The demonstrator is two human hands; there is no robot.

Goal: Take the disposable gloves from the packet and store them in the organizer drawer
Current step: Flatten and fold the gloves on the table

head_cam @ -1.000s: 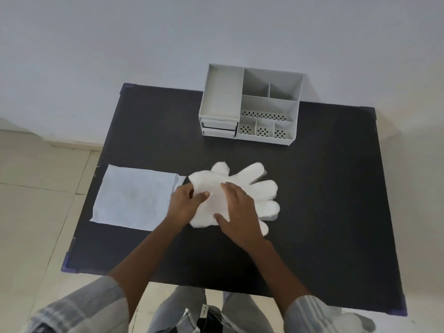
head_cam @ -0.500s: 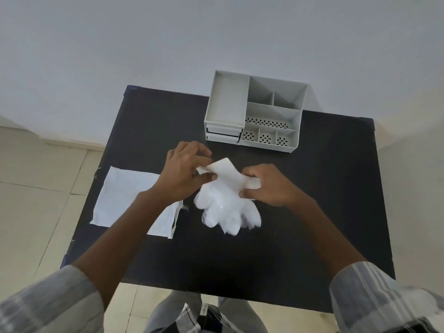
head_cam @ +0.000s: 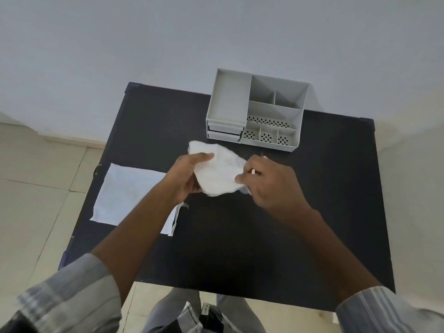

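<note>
A folded bundle of white disposable gloves (head_cam: 217,169) is held above the black table (head_cam: 240,248), between both hands. My left hand (head_cam: 186,175) grips its left side with the thumb on top. On the right edge, my right hand (head_cam: 269,182) pinches the bundle. The flat white packet (head_cam: 127,193) lies on the table's left side, partly under my left forearm. A grey organizer (head_cam: 257,111) stands at the back of the table. Its two small drawers (head_cam: 224,132) at the lower left front are closed.
The organizer has an open tray on the left and several open compartments on the right. A white wall runs behind the table. Tiled floor lies to the left and below the table's near edge.
The gloves went from spread flat on the table to lifted, then folded into a compact bundle. Both hands moved up and toward the organizer.
</note>
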